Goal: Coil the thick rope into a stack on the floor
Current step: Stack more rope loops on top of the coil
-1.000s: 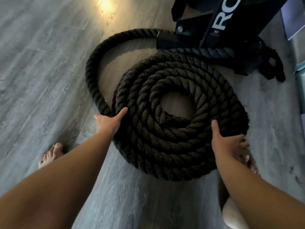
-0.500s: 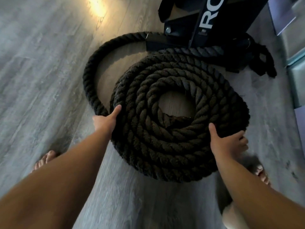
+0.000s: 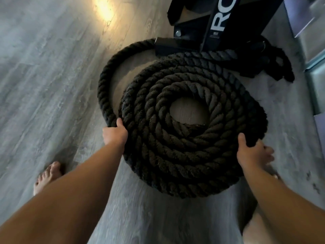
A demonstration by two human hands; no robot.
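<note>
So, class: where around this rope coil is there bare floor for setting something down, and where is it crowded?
Bare floor stretches left of the loose rope loop, and below the coil between the forearms. A small patch shows in the coil's centre. Crowded: top right, by the black rack base.

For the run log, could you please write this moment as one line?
stage: coiling | rope coil: stacked on floor | loose loop: outside coil | left hand: gripping coil edge | right hand: gripping coil edge

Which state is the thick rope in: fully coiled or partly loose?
Partly loose. Most of the rope lies coiled on the floor, but one length arcs outside toward the black frame.
</note>
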